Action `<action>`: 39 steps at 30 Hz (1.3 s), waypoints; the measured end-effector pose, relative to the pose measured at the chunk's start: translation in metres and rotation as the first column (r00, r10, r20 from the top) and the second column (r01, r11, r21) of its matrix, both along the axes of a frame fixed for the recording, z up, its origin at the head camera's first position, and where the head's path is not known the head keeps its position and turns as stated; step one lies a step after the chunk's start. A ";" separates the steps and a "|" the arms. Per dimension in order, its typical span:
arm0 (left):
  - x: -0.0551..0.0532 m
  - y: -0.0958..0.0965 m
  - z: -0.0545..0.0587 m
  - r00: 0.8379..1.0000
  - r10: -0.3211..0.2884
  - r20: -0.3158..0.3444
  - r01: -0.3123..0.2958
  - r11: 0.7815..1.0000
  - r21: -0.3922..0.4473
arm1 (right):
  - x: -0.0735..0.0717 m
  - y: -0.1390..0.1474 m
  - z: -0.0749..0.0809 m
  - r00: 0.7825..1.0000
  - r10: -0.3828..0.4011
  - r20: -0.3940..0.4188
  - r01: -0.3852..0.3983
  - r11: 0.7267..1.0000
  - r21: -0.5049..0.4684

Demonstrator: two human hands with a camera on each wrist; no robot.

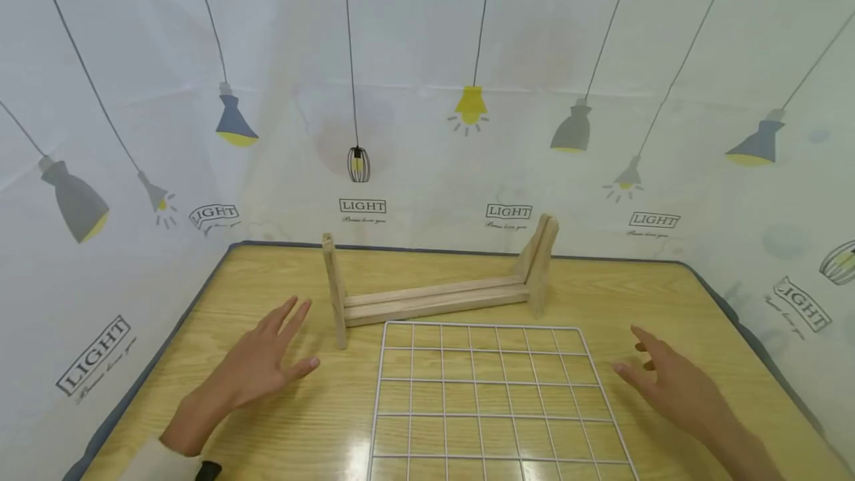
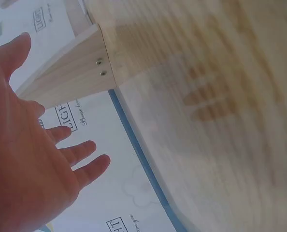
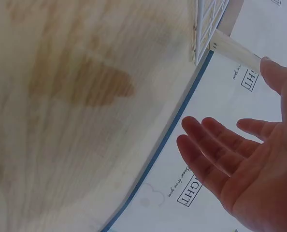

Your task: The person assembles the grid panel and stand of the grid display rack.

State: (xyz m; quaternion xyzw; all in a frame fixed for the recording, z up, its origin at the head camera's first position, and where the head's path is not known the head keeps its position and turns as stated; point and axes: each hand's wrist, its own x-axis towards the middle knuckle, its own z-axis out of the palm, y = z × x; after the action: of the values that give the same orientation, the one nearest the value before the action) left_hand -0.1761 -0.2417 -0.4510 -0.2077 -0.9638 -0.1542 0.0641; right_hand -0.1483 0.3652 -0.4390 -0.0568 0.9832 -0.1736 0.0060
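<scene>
A white wire grid panel [image 1: 476, 382] lies in the front middle of the table. Behind it stands a wooden frame [image 1: 434, 301] with two upright ends joined by a pair of long rails. My left hand [image 1: 257, 362] hovers left of the grid, fingers spread and holding nothing, near the frame's left upright [image 1: 335, 288]. To the right of the grid is my right hand [image 1: 675, 384], its fingers loosely bent around nothing. In the left wrist view, two screw heads show on the frame's wooden end [image 2: 80, 67]. The right wrist view catches the grid's edge [image 3: 204, 29] beyond the thumb.
The wood-grain table [image 1: 300, 436] has a dark blue edge along its back and sides. White cloth walls [image 1: 414, 36] printed with hanging lamps enclose it on three sides. The frame stands close to the back wall.
</scene>
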 end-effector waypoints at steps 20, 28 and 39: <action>0.023 0.028 0.008 0.962 0.086 0.258 -0.136 0.973 0.185 | 0.022 -0.022 -0.005 0.972 0.084 0.220 -0.029 0.969 -0.244; 0.030 0.041 0.009 0.907 0.014 0.422 -0.152 0.942 0.298 | 0.026 -0.028 -0.004 0.956 0.064 0.287 0.010 0.969 -0.248; 0.039 0.073 0.007 0.863 0.057 0.501 -0.247 0.915 0.320 | 0.031 -0.031 -0.007 0.947 0.070 0.313 0.026 0.956 -0.292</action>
State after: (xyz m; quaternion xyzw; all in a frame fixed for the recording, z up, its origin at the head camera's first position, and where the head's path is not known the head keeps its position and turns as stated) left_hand -0.1368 -0.1690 -0.4443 -0.0686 -0.9154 -0.3756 -0.1273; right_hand -0.1168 0.3346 -0.4462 -0.0395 0.9318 -0.3239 0.1590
